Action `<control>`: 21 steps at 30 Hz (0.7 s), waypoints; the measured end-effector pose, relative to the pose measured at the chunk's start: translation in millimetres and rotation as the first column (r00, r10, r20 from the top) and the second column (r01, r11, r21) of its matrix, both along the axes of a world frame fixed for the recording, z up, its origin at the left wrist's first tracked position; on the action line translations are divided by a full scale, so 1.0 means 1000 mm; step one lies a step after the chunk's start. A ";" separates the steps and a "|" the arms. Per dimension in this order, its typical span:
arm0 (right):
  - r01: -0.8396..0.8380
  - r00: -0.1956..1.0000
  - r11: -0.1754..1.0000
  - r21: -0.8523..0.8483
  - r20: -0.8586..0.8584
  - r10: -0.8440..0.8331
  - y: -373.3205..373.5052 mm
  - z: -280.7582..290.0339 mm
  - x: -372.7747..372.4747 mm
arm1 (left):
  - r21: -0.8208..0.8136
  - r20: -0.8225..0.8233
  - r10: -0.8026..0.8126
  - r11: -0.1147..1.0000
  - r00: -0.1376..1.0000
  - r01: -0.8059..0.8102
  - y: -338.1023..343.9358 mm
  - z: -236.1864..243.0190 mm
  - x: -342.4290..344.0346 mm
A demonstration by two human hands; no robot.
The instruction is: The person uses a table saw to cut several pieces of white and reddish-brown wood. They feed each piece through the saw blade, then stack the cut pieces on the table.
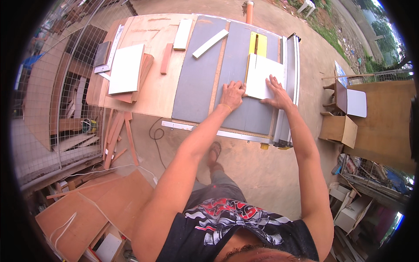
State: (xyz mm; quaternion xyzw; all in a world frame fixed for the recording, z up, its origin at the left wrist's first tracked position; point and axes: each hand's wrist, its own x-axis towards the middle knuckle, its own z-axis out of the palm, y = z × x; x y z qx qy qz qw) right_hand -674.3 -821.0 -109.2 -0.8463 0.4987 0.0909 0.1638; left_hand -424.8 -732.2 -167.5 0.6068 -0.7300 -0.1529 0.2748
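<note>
A white board (pixel 264 75) lies flat on the grey top of a table saw (pixel 198 83), its right side close to the metal fence (pixel 293 72). Beyond its far edge shows the saw's yellow insert (pixel 253 41) with a dark slot. My left hand (pixel 233 94) is closed, its fingers curled at the board's near left corner; their undersides are hidden. On the board's near right part rests my right hand (pixel 278 94), fingers spread and lying over the white surface.
Left on the plywood extension (pixel 152 94) are a stack topped by a white panel (pixel 126 69), a metal square (pixel 103 68), a reddish block (pixel 166 58) and a white block (pixel 182 34). A white strip (pixel 210 43) lies across the grey top. Brown sheets (pixel 83 218) lean lower left.
</note>
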 end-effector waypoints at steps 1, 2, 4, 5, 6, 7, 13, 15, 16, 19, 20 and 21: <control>0.005 1.000 1.000 0.005 0.000 -0.005 -0.001 0.001 0.000 | -0.002 0.001 0.004 1.000 1.000 -0.004 -0.001 0.000 0.000; 0.010 1.000 1.000 0.010 0.001 -0.010 -0.002 0.001 0.001 | -0.004 0.001 0.007 1.000 1.000 -0.007 -0.002 0.001 -0.001; 0.010 1.000 1.000 0.006 -0.004 -0.010 -0.005 0.001 0.001 | -0.010 0.005 0.012 1.000 1.000 -0.012 -0.005 0.001 -0.001; 0.010 1.000 1.000 0.005 -0.007 -0.010 -0.007 0.001 0.001 | -0.013 0.007 0.013 1.000 1.000 -0.013 -0.006 0.000 -0.001; 0.017 1.000 1.000 0.003 -0.009 -0.017 -0.008 0.001 0.003 | -0.014 0.009 0.015 1.000 1.000 -0.015 -0.008 -0.001 -0.001; 0.024 1.000 1.000 0.001 -0.011 -0.024 -0.009 0.001 0.004 | -0.019 0.014 0.021 1.000 1.000 -0.020 -0.009 -0.001 0.000; 0.017 1.000 1.000 -0.012 0.008 -0.017 -0.020 -0.004 0.001 | -0.009 0.023 0.024 1.000 0.999 -0.024 -0.018 -0.002 -0.001; 0.016 1.000 1.000 -0.009 0.009 -0.016 -0.023 -0.005 0.000 | 0.013 0.033 0.010 1.000 0.999 -0.010 -0.021 -0.001 0.000; 0.019 1.000 1.000 -0.008 0.006 -0.019 -0.024 -0.005 0.000 | 0.026 0.061 0.006 1.000 0.998 -0.008 -0.022 0.000 0.000; 0.028 1.000 1.000 0.002 -0.012 -0.028 -0.025 -0.001 0.005 | 0.038 0.103 0.008 0.999 0.995 -0.012 -0.025 -0.002 0.001; 0.031 0.999 1.000 0.007 -0.020 -0.031 -0.026 0.000 0.008 | 0.023 0.089 0.017 1.000 0.996 -0.019 -0.026 -0.004 0.002; 0.028 1.000 1.000 0.007 -0.010 -0.028 -0.028 -0.001 0.007 | 0.006 0.077 0.024 1.000 0.997 -0.025 -0.027 -0.003 0.002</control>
